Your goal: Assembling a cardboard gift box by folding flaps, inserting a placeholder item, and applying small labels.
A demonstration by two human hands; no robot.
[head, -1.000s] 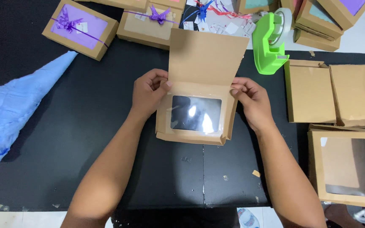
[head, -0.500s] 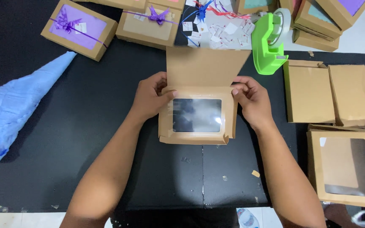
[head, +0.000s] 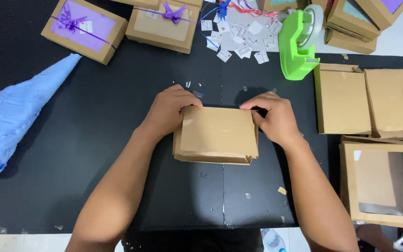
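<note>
Left to right: a blue cloth (head: 10, 126) lies at the table's (head: 94, 154) left edge. Your left hand (head: 166, 112) presses the upper left corner of the brown cardboard box (head: 218, 135), fingers together on it; the box lies flat at the table's centre. Your right hand (head: 276, 116) grips its upper right corner, fingers curled on the edge. A green tape dispenser (head: 297, 46) and flat boxes (head: 364, 100) lie farther right.
</note>
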